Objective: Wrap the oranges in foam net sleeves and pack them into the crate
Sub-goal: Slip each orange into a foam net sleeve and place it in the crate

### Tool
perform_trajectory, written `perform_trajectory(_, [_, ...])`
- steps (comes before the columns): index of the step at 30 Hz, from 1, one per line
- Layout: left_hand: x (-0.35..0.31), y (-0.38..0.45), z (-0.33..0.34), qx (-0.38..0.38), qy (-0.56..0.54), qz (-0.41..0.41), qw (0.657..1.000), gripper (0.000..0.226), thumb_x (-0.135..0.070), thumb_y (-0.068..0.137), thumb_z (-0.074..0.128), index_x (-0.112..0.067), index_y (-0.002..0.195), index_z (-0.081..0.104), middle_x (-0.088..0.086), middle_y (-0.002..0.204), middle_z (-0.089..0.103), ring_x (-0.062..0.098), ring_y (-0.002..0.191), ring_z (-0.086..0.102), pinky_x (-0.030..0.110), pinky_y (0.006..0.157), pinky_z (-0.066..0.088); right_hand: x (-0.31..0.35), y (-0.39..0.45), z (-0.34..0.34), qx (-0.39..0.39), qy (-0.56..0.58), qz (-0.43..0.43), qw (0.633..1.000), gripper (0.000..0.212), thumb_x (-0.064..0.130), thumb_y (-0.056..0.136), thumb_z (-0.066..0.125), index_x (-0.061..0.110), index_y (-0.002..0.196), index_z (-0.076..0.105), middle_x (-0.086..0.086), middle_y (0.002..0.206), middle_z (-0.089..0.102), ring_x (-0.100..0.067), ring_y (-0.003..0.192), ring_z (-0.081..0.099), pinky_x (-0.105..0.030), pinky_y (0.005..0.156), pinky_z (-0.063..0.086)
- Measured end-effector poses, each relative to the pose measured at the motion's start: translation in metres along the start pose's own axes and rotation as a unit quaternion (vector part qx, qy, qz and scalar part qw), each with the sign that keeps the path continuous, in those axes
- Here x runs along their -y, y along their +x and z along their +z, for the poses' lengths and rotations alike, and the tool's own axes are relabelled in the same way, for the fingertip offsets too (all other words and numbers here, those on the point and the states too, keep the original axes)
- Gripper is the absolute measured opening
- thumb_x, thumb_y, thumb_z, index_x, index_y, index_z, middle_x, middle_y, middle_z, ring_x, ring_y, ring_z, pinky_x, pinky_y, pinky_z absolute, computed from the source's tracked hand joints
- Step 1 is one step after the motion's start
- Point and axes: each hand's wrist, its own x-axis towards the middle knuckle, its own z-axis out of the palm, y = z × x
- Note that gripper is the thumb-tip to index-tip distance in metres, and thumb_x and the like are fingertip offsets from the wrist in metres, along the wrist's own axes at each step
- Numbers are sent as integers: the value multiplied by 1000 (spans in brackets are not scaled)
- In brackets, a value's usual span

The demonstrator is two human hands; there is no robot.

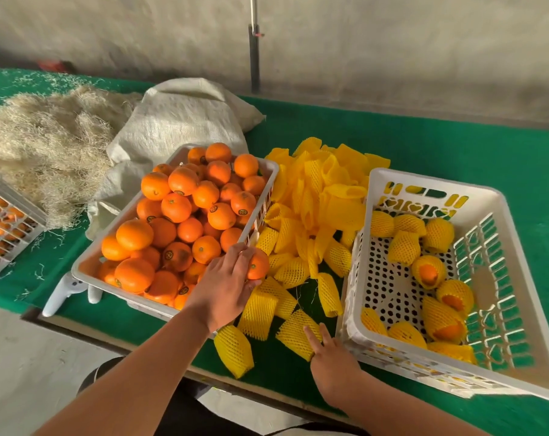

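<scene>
On the green table cover point(455, 146), three white plastic crates are in view: a supply crate point(87, 262) heaped with bare oranges point(175, 209) near centre, a packing crate point(518, 309) at three o'clock from it, and a third crate point(2, 221), cut off by the frame edge at nine o'clock, with more oranges showing through its slots. Between the two main crates lies a loose pile of yellow foam net sleeves point(323, 196), too many and too overlapped to count exactly. The left hand point(226, 284) grips one orange point(258, 265) at the supply crate's near right corner, fingers curled over it. The right hand point(330, 350), at six o'clock from the pile, pinches one flat foam sleeve point(293, 333) lying on the cover, index finger stretched over it. Inside the packing crate sit about eleven sleeved oranges point(404, 247), along its far, right and near sides. At eleven o'clock lie one woven sack point(185, 121) and a heap of straw-like fibre point(46, 136); one white handheld controller point(62, 291) rests at eight o'clock.
</scene>
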Motion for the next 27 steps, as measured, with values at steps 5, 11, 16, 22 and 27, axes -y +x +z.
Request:
perform_trajectory(5, [1,1,0,-2,-5,-6,1000,61,-57,107,31,-16,152,34,7,149,38,30,127,52,44,98,52,-3,-2,-7,-84,85,-15,993,64,7,100,59,7,158,34,-6,174,-3,-34,159,4,-52,126,25])
perform_trajectory(11, [2,2,1,-2,-9,-15,1000,62,-61,107,30,-21,154,28,4,151,37,29,124,53,43,98,54,-11,-33,-63,-313,330,36,890,18,27,106,53,22,112,69,9,103,65,-3,87,62,-22,81,54])
perform_trajectory(16, [2,2,0,-7,-24,-18,1000,61,-58,105,39,-20,153,32,4,150,38,28,120,55,42,96,54,-44,-62,-97,-483,395,84,777,4,30,99,66,32,102,69,22,95,63,2,81,61,-17,68,53])
perform_trajectory(22, [3,-2,1,1,-26,-9,1000,64,-54,103,47,-19,154,33,6,156,39,31,131,54,44,101,52,-74,-55,-84,-494,391,134,765,18,14,100,65,22,114,73,9,111,59,-2,79,59,-16,66,50])
perform_trajectory(27, [-4,-1,-4,-5,-17,6,1000,64,-55,100,49,-19,151,37,3,148,51,27,127,56,37,104,42,-73,-43,-71,-466,396,157,776,26,15,105,57,15,127,71,5,130,56,3,94,55,-2,73,41])
